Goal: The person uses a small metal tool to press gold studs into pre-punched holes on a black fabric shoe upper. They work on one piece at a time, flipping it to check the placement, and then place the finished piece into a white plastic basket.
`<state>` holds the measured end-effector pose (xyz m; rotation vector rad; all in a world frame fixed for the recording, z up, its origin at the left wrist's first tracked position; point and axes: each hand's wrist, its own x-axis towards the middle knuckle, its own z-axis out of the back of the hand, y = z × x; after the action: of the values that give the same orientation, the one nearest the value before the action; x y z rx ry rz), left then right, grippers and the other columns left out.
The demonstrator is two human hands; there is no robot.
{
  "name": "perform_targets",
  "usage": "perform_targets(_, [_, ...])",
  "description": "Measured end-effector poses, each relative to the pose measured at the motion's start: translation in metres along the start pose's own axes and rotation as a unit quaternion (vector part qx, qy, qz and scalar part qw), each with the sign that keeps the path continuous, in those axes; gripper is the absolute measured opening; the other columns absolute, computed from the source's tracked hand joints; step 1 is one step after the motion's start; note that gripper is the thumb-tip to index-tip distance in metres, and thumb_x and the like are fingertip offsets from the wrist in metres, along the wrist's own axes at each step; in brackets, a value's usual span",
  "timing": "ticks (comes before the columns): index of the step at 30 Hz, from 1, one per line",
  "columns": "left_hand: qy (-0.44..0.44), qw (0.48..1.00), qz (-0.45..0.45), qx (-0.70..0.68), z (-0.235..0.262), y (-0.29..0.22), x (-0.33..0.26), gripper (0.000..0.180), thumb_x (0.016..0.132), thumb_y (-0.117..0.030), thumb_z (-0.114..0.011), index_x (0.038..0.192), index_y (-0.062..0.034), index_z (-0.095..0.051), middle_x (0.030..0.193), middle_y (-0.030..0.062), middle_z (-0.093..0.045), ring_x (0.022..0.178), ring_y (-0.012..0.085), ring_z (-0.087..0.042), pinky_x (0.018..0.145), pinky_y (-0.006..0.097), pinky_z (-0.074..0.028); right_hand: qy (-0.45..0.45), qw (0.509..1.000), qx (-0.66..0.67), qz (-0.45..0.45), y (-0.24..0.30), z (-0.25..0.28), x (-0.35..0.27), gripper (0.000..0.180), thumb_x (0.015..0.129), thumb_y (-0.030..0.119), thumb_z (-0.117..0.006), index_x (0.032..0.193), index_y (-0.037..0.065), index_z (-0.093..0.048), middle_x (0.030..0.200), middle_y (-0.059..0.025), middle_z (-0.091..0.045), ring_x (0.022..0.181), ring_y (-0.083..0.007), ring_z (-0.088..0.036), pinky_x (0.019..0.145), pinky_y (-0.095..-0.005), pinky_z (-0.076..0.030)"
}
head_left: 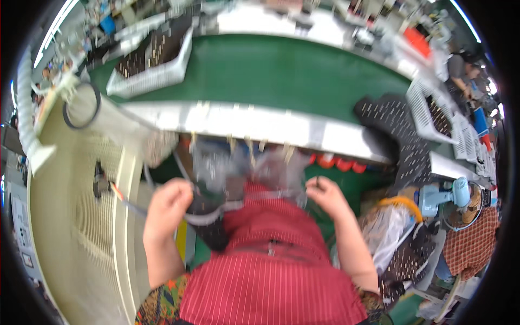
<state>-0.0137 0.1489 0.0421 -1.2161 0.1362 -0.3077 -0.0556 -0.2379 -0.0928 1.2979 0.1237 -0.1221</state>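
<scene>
Below the near edge of the green conveyor worktop [281, 70], both hands work at lap height over a red striped apron [271, 271]. The left hand [168, 208] has its fingers curled shut around a thin grey cable [208, 218], likely to keep it taut. The right hand [327, 196] pinches crumpled clear plastic film [271, 168]; the blur hides how firmly.

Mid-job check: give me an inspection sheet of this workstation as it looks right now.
Surface: green conveyor belt with a metal front rail.
Job's things: clear plastic bag between both hands, blurred.
Clutter: white tray of dark parts on the belt; dark perforated mats at right.
Grippers: left hand closed on a grey cable; right hand pinching the bag's edge.
Cables: black loop at left.
Surroundings: small blue fan; another person far right.
</scene>
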Motion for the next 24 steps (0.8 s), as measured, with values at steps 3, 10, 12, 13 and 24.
perform_targets(3, [0.027, 0.996, 0.03, -0.074, -0.014, -0.01, 0.001, 0.009, 0.088, -0.007, -0.056, 0.089, 0.0019, -0.06, 0.08, 0.0, -0.056, 0.075, 0.0067, -0.05, 0.066, 0.023, -0.042, -0.075, 0.99, -0.119, -0.005, 0.012, -0.005, 0.002, 0.031, 0.075, 0.017, -0.071, 0.101, 0.003, -0.061, 0.096, -0.0061, -0.059, 0.077, -0.0149, -0.055, 0.068, -0.0281, -0.047])
perform_targets(10, [0.065, 0.998, -0.019, -0.016, -0.043, -0.035, 0.022, 0.01, 0.088, -0.006, -0.056, 0.091, 0.0018, -0.061, 0.074, 0.0024, -0.058, 0.069, 0.008, -0.052, 0.062, 0.023, -0.043, 0.005, 0.948, -0.18, 0.264, 0.107, -0.053, -0.012, 0.036, 0.076, 0.022, -0.071, 0.105, 0.007, -0.056, 0.096, -0.0101, -0.057, 0.083, -0.0274, -0.06, 0.067, -0.0352, -0.05])
perform_targets(12, [0.068, 0.997, -0.032, 0.001, -0.048, -0.039, 0.025, 0.01, 0.087, -0.007, -0.057, 0.091, 0.0012, -0.061, 0.073, 0.0034, -0.058, 0.068, 0.009, -0.052, 0.061, 0.024, -0.043, 0.038, 0.956, -0.161, 0.243, 0.116, -0.066, -0.013, 0.035, 0.075, 0.021, -0.072, 0.103, 0.008, -0.055, 0.096, -0.0099, -0.057, 0.08, -0.0273, -0.061, 0.065, -0.0356, -0.049])
perform_targets(13, [0.071, 0.997, -0.036, 0.005, -0.05, -0.036, 0.026, 0.01, 0.087, -0.007, -0.057, 0.091, 0.0009, -0.061, 0.073, 0.0039, -0.059, 0.067, 0.0095, -0.053, 0.061, 0.024, -0.043, 0.027, 0.953, -0.151, 0.261, 0.116, -0.074, -0.012, 0.033, 0.073, 0.017, -0.071, 0.1, 0.008, -0.056, 0.094, -0.0096, -0.057, 0.078, -0.0288, -0.061, 0.064, -0.0361, -0.049])
perform_targets(24, [0.024, 0.997, -0.013, -0.078, -0.044, -0.015, 0.022, 0.012, 0.089, -0.008, -0.055, 0.091, 0.0023, -0.06, 0.078, -0.0003, -0.058, 0.073, 0.0071, -0.051, 0.066, 0.022, -0.042, 0.015, 0.949, -0.105, 0.297, 0.097, -0.079, -0.01, 0.022, 0.077, 0.009, -0.067, 0.097, 0.007, -0.058, 0.09, -0.0105, -0.061, 0.083, -0.0305, -0.061, 0.069, -0.0369, -0.049])
